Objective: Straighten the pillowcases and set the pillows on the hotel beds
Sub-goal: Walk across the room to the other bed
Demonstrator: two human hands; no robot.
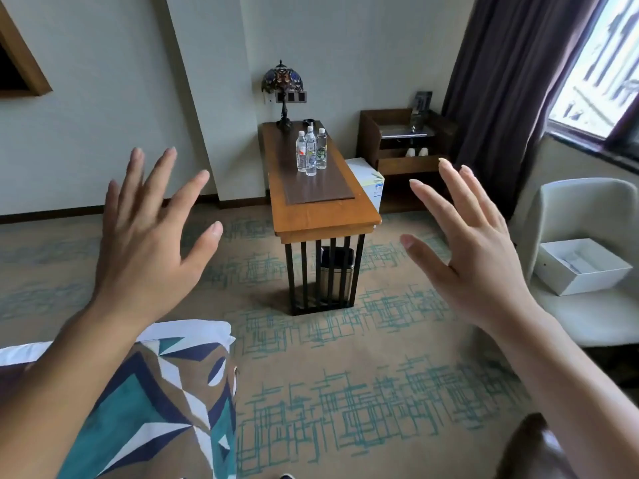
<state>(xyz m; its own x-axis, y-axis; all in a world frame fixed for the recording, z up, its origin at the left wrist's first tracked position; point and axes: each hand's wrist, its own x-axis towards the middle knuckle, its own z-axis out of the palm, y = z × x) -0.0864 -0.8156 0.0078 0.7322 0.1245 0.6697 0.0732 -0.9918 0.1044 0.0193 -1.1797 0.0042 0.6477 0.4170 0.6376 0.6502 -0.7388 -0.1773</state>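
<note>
Carpet and a table [321, 205] lie beyond both spread, empty hands [152, 243] [473, 250]; no pillow shows, so turn toward the bed [193, 392] below the left fingers [166, 167].

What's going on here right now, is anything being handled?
Nothing is held. The person's left hand and right hand are both raised, fingers spread, over the carpet. A bed corner with a patterned cover sits at lower left. No pillow is in view. Ahead stands a table with bottles and a lamp.
</note>
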